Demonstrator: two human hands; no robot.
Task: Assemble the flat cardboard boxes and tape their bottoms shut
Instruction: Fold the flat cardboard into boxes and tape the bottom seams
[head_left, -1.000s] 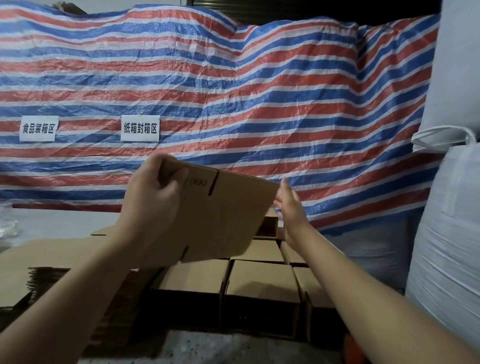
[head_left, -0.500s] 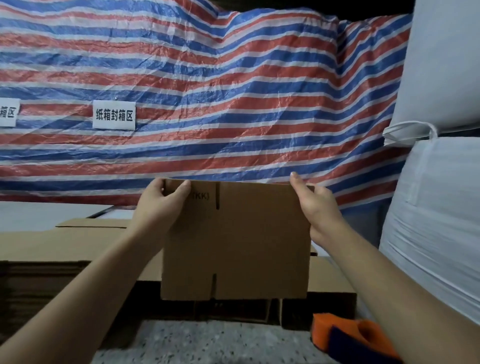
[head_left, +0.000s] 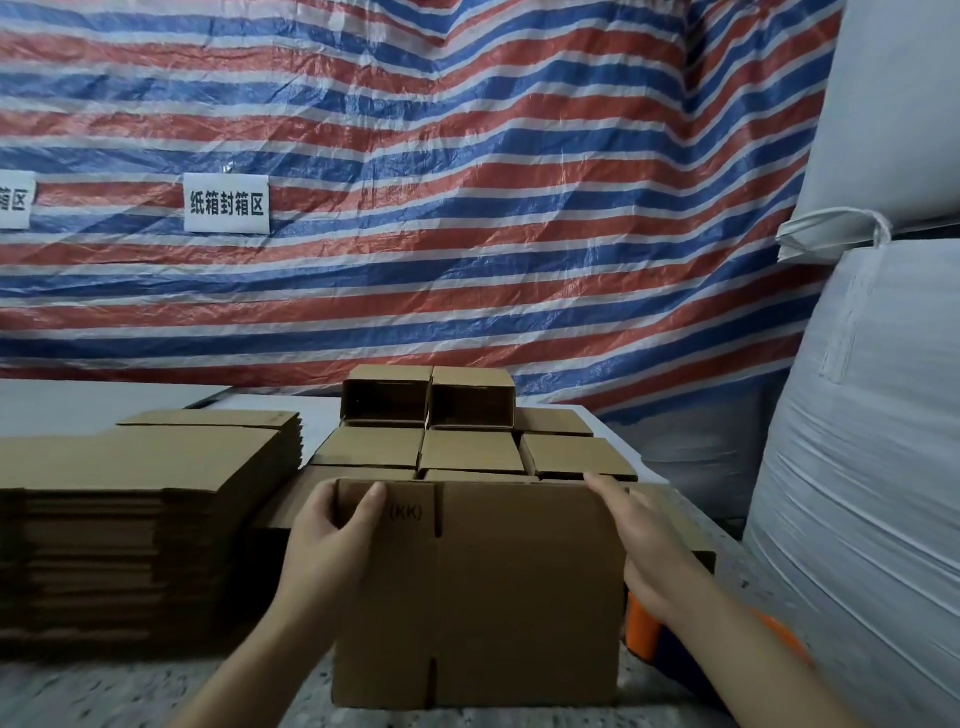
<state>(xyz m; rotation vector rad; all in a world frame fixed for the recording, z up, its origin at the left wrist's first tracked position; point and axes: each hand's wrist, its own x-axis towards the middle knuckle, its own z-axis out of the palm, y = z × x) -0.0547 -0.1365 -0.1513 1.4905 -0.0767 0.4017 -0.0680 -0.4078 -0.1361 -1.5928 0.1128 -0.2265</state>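
Note:
A flat brown cardboard box (head_left: 498, 597) marked "(KK)" stands upright on the speckled table, its face toward me. My left hand (head_left: 332, 540) grips its top left corner, thumb on the front and fingers behind. My right hand (head_left: 644, 545) lies with straight fingers along the box's top right edge. An orange and blue tape dispenser (head_left: 654, 644) sits on the table just right of the box, mostly hidden by my right forearm.
A tall stack of flat cardboard boxes (head_left: 145, 530) fills the left. Several assembled boxes (head_left: 470, 447) sit in rows behind the held box. Large white woven sacks (head_left: 872, 441) stand at the right. A striped tarp (head_left: 467, 182) hangs behind.
I have lowered the flat box from in front of me until its bottom edge rests on the table. My right hand went from gripping the top right corner to lying along the edge.

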